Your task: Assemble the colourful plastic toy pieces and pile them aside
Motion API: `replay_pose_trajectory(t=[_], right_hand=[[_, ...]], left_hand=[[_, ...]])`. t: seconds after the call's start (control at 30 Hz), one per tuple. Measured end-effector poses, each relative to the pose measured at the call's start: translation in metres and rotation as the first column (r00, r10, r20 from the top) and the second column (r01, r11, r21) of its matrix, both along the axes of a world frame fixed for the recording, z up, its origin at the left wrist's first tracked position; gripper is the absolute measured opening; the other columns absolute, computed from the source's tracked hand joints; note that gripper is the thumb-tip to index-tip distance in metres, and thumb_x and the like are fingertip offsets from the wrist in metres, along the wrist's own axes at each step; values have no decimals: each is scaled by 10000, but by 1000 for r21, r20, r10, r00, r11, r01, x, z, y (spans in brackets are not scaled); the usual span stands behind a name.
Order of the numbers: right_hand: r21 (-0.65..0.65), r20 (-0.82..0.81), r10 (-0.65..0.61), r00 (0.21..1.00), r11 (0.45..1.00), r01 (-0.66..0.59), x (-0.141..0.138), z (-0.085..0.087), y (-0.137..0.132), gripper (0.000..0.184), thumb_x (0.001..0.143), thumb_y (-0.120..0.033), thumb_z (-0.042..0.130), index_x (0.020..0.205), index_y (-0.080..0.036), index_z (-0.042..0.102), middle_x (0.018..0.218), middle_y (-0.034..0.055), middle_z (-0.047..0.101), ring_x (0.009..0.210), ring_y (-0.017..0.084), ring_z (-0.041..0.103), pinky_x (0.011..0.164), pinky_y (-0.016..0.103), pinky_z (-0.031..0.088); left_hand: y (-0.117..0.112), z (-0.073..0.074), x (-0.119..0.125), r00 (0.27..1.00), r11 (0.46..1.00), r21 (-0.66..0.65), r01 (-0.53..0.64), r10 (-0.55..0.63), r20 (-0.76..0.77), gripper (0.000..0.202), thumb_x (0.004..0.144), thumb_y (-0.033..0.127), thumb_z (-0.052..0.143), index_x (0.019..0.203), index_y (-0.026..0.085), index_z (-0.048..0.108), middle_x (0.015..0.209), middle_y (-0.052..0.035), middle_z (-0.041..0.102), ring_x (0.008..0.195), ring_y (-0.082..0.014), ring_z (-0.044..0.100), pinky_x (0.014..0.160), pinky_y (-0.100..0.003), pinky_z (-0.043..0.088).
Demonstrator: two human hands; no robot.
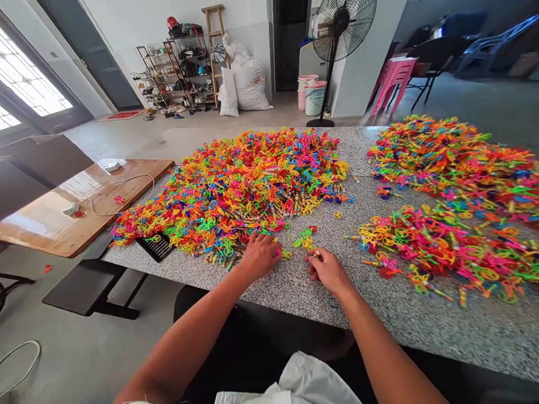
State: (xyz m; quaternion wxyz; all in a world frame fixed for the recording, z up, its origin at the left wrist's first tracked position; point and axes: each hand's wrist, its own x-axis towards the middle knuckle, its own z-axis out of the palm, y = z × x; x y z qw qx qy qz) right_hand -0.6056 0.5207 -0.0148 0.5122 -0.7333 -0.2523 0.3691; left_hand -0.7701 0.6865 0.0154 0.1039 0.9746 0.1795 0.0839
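A big heap of small bright plastic pieces point(247, 183) in many colours covers the left and middle of the speckled granite table point(381, 316). My left hand point(260, 256) rests at the heap's near edge, fingers curled down onto the pieces. My right hand point(327, 270) lies a little to the right, fingers pinched on a small coloured piece point(315, 254). Just beyond both hands sits a small green and yellow cluster point(304, 237).
More heaps of the same pieces lie at the right point(448, 247) and far right point(457, 154). A black slotted tray point(157, 245) sits at the table's left edge. A wooden table point(77, 207) with a cable stands left. A pedestal fan point(339, 31) stands behind.
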Motion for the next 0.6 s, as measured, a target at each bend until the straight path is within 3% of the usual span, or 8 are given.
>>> replay_pose_trajectory(t=[0.13, 0.23, 0.3, 0.37, 0.43, 0.47, 0.53, 0.6], right_hand=[[-2, 356, 55, 933, 998, -58, 4, -1, -12, 225, 858, -365, 622, 980, -217, 741, 951, 67, 692, 856, 221, 663, 777, 337, 515], [-26, 519, 49, 853, 999, -41, 7, -5, -19, 235, 898, -417, 606, 911, -219, 731, 913, 78, 671, 879, 242, 648, 858, 373, 499], [-11, 506, 16, 863, 1000, -12, 5, -5, -20, 262, 935, -455, 569, 852, -224, 660, 869, 80, 667, 865, 246, 650, 813, 363, 510], [4, 368, 15, 930, 1000, -18, 0, 0, -20, 285, 969, -493, 519, 871, -234, 588, 870, 73, 686, 777, 224, 664, 702, 334, 517], [27, 204, 92, 975, 995, -100, -8, 10, -18, 279, 986, -510, 493, 1002, -241, 567, 874, 48, 706, 625, 186, 641, 585, 310, 493], [50, 154, 144, 977, 987, -153, -12, 16, -16, 288, 984, -507, 499, 1095, -247, 557, 864, 29, 711, 561, 170, 614, 548, 303, 474], [102, 139, 192, 971, 973, -207, -20, 27, -13, 358, 963, -488, 548, 1235, -258, 510, 812, -3, 707, 506, 158, 570, 521, 297, 440], [137, 160, 151, 975, 975, -173, -24, 36, -11, 402, 931, -474, 607, 1243, -253, 482, 767, -12, 702, 542, 169, 584, 542, 296, 427]], left_hand=[[11, 4, -5, 991, 994, -98, -46, 58, 121, 153, 948, 258, 628, 1061, 236, 728, 1052, -92, 672, 1094, -270, 623, 1165, -551, 345], [12, 3, -2, 914, 923, -347, -164, 274, 298, 104, 918, 267, 651, 937, 189, 717, 1212, -126, 658, 1208, -294, 594, 1112, -502, 428], [9, 2, 1, 847, 758, -629, -171, 440, 300, 149, 916, 314, 645, 869, 176, 680, 1095, -111, 684, 1108, -270, 648, 1024, -461, 504], [2, 4, 3, 822, 491, -867, -79, 524, 221, 228, 912, 402, 646, 869, 178, 650, 899, -65, 670, 905, -217, 687, 886, -402, 565], [-7, 7, 5, 822, 233, -972, 30, 548, 157, 307, 866, 478, 696, 894, 178, 636, 838, -36, 642, 786, -174, 678, 794, -352, 576], [-11, 9, 5, 822, 142, -987, 70, 553, 138, 342, 828, 494, 737, 896, 176, 630, 844, -33, 639, 764, -160, 673, 774, -335, 573], [-19, 12, 5, 827, 40, -994, 104, 551, 109, 387, 770, 498, 793, 889, 171, 622, 862, -34, 639, 747, -142, 665, 752, -314, 566], [-25, 14, 5, 837, 44, -995, 87, 538, 97, 369, 772, 484, 786, 869, 170, 618, 832, -23, 629, 714, -130, 643, 731, -305, 557]])
